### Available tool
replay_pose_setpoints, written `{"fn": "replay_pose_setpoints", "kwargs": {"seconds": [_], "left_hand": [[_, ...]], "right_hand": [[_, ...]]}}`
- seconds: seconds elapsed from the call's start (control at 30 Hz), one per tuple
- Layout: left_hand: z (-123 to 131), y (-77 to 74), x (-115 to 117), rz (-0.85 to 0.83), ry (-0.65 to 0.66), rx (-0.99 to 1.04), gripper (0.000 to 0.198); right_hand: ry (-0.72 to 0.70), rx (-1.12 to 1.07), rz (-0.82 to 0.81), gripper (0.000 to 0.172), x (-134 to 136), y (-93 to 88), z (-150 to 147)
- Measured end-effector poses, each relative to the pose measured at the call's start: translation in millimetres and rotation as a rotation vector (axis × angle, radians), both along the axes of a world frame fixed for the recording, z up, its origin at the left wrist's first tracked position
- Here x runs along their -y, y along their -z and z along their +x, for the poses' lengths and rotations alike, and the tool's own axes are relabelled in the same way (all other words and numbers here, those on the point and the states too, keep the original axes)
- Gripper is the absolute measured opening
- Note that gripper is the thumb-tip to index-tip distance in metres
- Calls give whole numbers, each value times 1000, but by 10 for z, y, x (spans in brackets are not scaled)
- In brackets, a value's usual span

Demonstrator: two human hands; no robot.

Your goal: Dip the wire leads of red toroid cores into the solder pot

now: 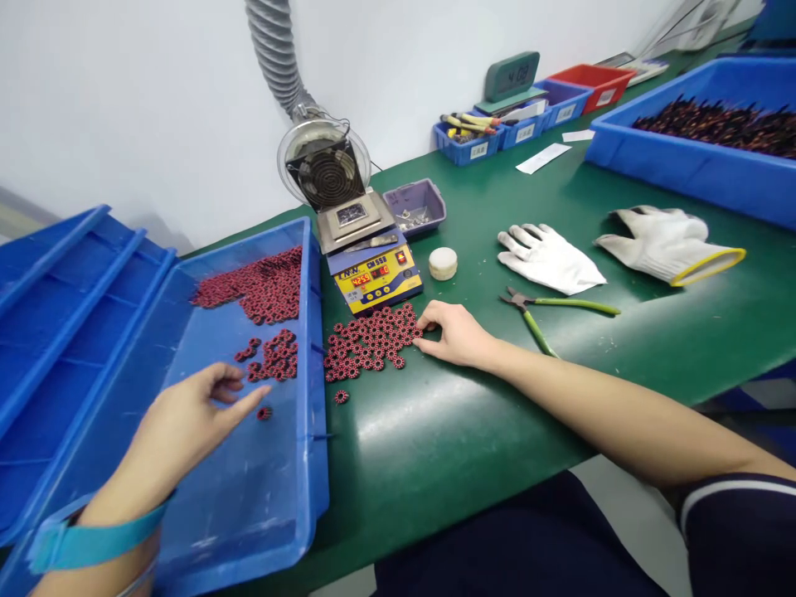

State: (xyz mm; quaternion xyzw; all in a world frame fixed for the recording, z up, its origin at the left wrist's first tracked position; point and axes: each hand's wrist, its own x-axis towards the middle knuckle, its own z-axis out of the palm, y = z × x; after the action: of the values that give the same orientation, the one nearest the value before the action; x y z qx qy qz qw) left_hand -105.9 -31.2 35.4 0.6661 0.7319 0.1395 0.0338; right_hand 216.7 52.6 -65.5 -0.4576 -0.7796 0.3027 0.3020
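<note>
The left hand (186, 419) lies inside the blue tray (249, 514) at the tabletop's (435, 431) left edge. Its grip is open and holds nothing: the forefinger points out flat, with its tip just beside a lone ring (264, 412) on the tray floor. That ring lies apart from a small cluster (277, 356) further in and from the heap (254, 286) at the tray's far end, so a single finger can likely reach it without disturbing the others. A blue strap (87, 539) circles that wrist.

The right hand (457, 332) rests palm-down on the tabletop with its fingertips touching the right side of the pile (371, 340) of red rings. Its fingers are curled, and whether the grip pinches a ring cannot be told. The pile lies just in front of the pot (373, 269), beside the tray's right wall, probably so that both hands reach it. One stray (341, 396) lies nearer the front edge.

Pliers (547, 311) lie just right of that hand. A pair of gloves (550, 257) lies beyond them, unworn, leaving the fingers bare for the small parts.
</note>
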Motion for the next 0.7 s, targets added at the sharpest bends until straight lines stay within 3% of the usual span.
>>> {"fn": "replay_pose_setpoints", "kwargs": {"seconds": [0.03,0.1,0.17,0.23,0.3,0.4,0.47,0.7], "left_hand": [[148,-47,-21,86,25,71,33],[505,-88,-64,79,161,304,37],[875,-57,-123,-67,303,480,38],[1172,29,-198,-179,372,567,43],[1348,140,-268,-197,382,590,44],[1415,281,-314,-176,392,605,44],[1396,327,-312,-177,408,611,43],[1362,332,-312,-217,518,517,40]], "right_hand": [[-7,-119,-67,12,10,-9,-7],[-47,-353,-231,20,56,-54,-36],[-98,-503,-321,27,130,-119,-77],[-110,-544,-239,26,214,-183,-110],[-112,-500,-39,19,285,-226,-125],[-150,-387,242,11,345,-245,-119],[-176,-340,329,13,364,-242,-118],[-209,-326,328,18,425,-261,-160]]}}
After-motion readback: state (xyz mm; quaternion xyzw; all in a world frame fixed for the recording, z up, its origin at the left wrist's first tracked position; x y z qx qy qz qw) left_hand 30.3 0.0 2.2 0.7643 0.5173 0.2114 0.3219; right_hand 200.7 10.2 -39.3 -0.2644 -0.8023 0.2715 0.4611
